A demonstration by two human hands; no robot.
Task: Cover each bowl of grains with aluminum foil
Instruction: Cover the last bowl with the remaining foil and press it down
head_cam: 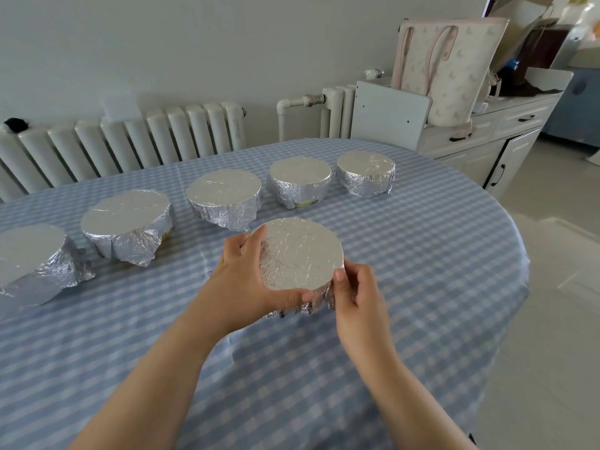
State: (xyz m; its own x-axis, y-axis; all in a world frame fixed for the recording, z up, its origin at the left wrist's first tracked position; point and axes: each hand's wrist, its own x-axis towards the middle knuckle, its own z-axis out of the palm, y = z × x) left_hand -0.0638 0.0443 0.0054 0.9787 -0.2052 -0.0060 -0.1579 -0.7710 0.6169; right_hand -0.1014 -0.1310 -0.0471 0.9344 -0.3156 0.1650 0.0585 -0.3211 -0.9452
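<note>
A foil-covered bowl (302,253) stands near the middle of the table, its crinkled foil top flat and its sides wrapped. My left hand (242,280) grips its left and near rim, thumb along the front edge. My right hand (358,298) pinches the foil at the bowl's near right side. Behind it runs a row of several other foil-covered bowls, among them the far-left one (31,256), a middle one (224,193) and the far-right one (366,168). A bit of yellow shows under the foil of two of them.
The table wears a blue and white checked cloth (422,254) and its rounded edge falls away on the right. A white radiator (130,141) lines the wall behind. A cabinet with a pale tote bag (451,69) stands at the back right.
</note>
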